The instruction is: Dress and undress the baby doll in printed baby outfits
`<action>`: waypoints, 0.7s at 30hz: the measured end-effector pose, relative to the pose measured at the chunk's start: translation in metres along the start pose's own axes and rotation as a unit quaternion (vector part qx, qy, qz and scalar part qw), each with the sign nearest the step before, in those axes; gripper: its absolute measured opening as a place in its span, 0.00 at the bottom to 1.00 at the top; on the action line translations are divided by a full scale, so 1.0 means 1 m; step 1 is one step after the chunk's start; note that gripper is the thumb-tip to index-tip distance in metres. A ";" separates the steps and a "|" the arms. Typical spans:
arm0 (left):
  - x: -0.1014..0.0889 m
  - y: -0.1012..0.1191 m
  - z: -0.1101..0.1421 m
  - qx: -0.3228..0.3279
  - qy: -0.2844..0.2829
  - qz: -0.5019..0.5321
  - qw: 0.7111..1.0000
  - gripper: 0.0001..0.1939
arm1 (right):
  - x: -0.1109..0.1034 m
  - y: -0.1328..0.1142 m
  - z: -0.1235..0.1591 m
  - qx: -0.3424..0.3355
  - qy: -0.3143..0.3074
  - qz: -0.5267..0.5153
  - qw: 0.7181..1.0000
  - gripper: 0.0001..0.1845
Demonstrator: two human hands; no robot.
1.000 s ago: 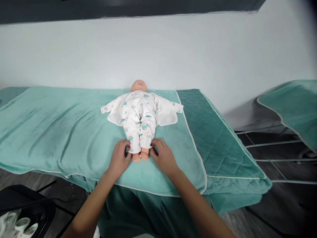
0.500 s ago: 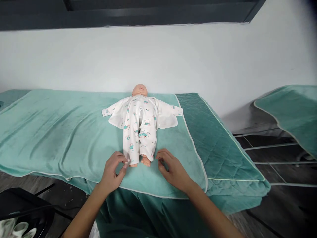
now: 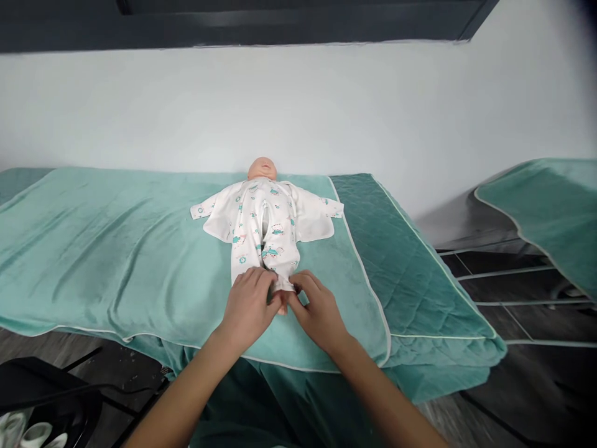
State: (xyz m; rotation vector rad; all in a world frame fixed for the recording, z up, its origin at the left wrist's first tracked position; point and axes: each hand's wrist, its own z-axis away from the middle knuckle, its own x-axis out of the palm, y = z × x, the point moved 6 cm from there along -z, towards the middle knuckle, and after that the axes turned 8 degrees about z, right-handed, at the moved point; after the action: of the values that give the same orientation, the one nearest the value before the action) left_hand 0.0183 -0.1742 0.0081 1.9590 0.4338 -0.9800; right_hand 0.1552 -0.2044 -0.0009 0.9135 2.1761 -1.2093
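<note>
Looking down at a doll (image 3: 262, 170) lying on its back on a pale green blanket (image 3: 135, 249), with head toward twelve o'clock. Near six o'clock, pinching one cuff of the white printed trousers (image 3: 278, 235) with the left hand (image 3: 248, 306) from eight o'clock and the right hand (image 3: 321, 312) from four. Farther out, seeing a dark green quilted cover (image 3: 410, 277) at three o'clock.

We count one left hand (image 3: 249, 305) and one right hand (image 3: 321, 311), one doll (image 3: 262, 169), one white top (image 3: 312, 221) with two sleeves (image 3: 203, 209), one pair of trousers (image 3: 275, 239) with two trouser legs (image 3: 245, 258), one light green blanket (image 3: 140, 255) and one dark quilted cover (image 3: 401, 267)
</note>
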 end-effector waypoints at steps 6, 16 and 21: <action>-0.010 0.002 0.006 0.041 0.071 0.030 0.996 0.08 | -0.006 -0.003 0.010 -0.045 -0.006 0.045 0.998 0.08; -0.014 -0.006 0.061 0.115 0.079 -0.003 0.990 0.13 | 0.001 0.009 0.039 -0.037 -0.107 0.045 0.993 0.09; -0.020 -0.032 0.069 0.011 0.082 0.023 0.996 0.21 | -0.004 -0.023 0.026 -0.082 -0.073 0.041 0.993 0.16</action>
State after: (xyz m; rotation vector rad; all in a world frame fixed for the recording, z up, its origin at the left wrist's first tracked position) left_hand -0.0464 -0.2121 -0.0154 2.0677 0.4691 -0.8018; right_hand 0.1426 -0.2367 0.0014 0.8112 2.0653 -1.0088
